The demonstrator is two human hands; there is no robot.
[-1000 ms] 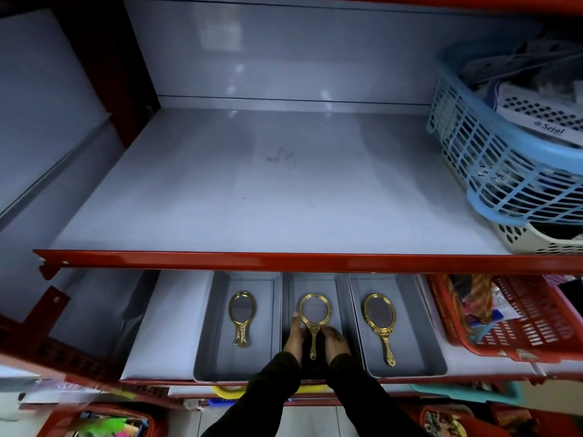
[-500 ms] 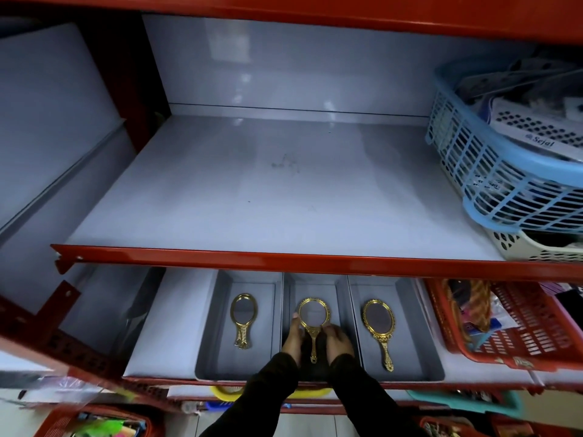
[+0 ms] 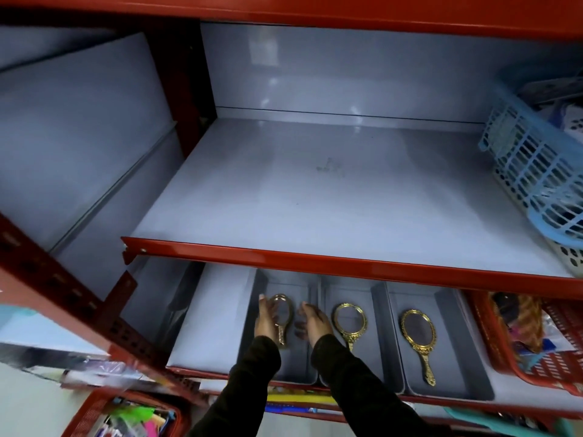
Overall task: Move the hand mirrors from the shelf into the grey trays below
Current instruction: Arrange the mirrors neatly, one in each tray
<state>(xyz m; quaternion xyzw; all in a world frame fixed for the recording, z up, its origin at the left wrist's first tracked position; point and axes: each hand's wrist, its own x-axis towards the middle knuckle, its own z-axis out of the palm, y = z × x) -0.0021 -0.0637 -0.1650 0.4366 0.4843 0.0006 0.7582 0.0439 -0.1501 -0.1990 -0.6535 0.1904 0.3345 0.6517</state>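
As seen from the head camera, found three grey trays side by side on the lower shelf, under the red front edge of the upper shelf. Recorded them as left tray, middle tray and right tray, walls touching or nearly so.

Found one gold hand mirror lying flat in each, head towards the far end, handle towards the near end. Located the left mirror in the far half of the left tray, the middle mirror at about the same depth in the middle tray, and the right mirror further towards the near end in the right tray, tilted slightly with the handle pointing near-right.

Observed both hands in dark sleeves reaching into the left tray. Noted the left hand against the left rim of the left mirror, fingers extended and not closed round anything; could not confirm actual contact. Noted the right hand just right of the same mirror, fingers loosely curled, wide apart from the thumb, holding nothing, apart from the frame.

Logged a blue basket at the right end of the upper shelf and a red basket just right of the right tray.
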